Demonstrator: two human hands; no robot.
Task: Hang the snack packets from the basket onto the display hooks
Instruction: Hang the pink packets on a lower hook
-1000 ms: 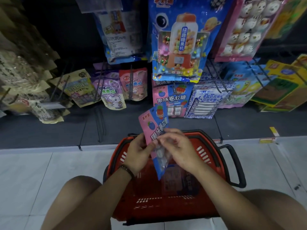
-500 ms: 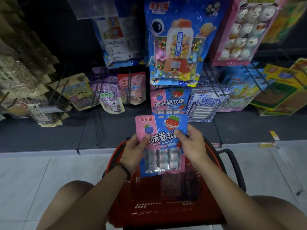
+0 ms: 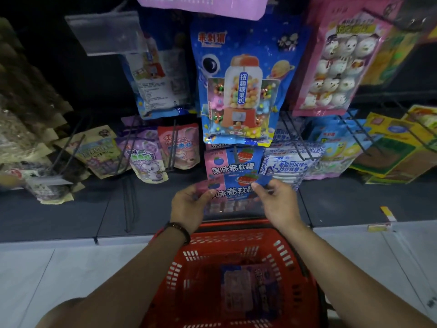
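Note:
I hold a pink and blue snack packet face up between both hands, just below a matching packet that hangs on a low display hook. My left hand pinches its left edge, thumb on top. At the upper right corner my right hand pinches the packet. The red basket stands on the floor under my forearms, and at least one more packet lies in its bottom.
Rows of hanging packets fill the dark rack: a large blue candy-machine bag right above, a pink marshmallow bag to its right, white-blue packets beside the target row. Bare wire hooks jut out at lower left. Pale floor tiles surround the basket.
Both hands carried the packet up and forward from over the basket to just under the matching hung packet. The view moved closer to the rack.

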